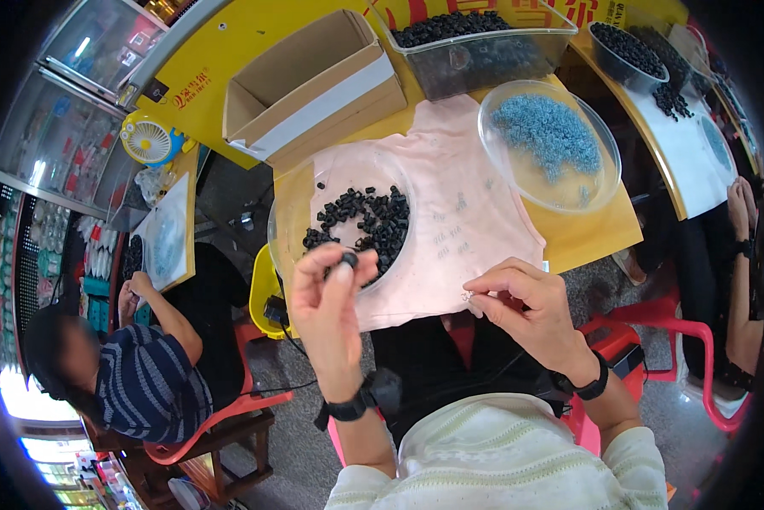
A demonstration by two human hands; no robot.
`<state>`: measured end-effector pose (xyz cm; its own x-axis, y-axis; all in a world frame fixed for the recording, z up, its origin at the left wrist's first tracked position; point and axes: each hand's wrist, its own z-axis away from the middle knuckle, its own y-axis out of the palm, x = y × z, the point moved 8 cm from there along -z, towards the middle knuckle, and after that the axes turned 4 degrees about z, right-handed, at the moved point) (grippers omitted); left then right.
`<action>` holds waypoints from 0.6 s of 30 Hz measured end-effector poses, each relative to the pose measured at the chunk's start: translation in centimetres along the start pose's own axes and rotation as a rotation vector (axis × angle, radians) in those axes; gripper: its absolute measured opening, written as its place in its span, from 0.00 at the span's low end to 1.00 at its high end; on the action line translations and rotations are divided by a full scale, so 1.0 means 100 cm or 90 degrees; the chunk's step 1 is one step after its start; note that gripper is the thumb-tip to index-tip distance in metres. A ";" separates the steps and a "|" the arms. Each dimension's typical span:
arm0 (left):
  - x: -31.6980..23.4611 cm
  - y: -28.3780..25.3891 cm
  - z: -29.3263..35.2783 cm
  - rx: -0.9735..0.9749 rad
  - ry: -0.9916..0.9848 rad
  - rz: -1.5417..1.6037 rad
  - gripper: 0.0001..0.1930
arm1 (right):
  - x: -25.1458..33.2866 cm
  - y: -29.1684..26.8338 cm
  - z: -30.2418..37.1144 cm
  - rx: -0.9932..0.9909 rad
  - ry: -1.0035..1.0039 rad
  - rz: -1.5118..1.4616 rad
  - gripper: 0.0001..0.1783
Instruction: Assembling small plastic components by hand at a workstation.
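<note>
My left hand is raised over the near edge of a clear round tray, pinching a small black cylindrical part between thumb and fingertips. Loose black parts of a similar kind lie in that tray. To the right, my right hand is closed in a pinch on a tiny pale, clear-looking piece, too small to name. Both hands hover above the near edge of a pink cloth spread on the table. A second clear round tray at the right holds many small blue translucent pieces.
An open cardboard box and a clear bin full of black parts stand at the back of the yellow table. A yellow bucket sits below left. Co-workers sit left and right; their tables hold similar trays and a small yellow fan.
</note>
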<state>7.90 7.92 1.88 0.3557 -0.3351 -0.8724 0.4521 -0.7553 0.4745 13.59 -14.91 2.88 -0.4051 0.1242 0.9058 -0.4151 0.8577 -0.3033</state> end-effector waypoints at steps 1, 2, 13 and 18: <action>0.003 0.003 0.009 0.014 -0.013 0.047 0.14 | 0.002 0.000 0.000 -0.004 -0.004 -0.004 0.08; 0.006 0.006 0.017 0.028 -0.026 0.093 0.14 | 0.005 0.000 0.000 -0.009 -0.018 -0.001 0.08; 0.019 0.023 0.054 0.075 -0.046 0.079 0.15 | 0.030 -0.006 0.000 0.004 -0.050 -0.014 0.11; 0.019 0.037 0.059 0.041 -0.132 0.064 0.13 | 0.031 -0.001 -0.001 0.009 -0.073 -0.035 0.12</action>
<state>5.40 1.12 1.31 0.2184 -0.5136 -0.8297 0.3670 -0.7446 0.5575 12.47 -14.57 5.78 -0.4720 0.0179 0.8814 -0.4502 0.8547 -0.2584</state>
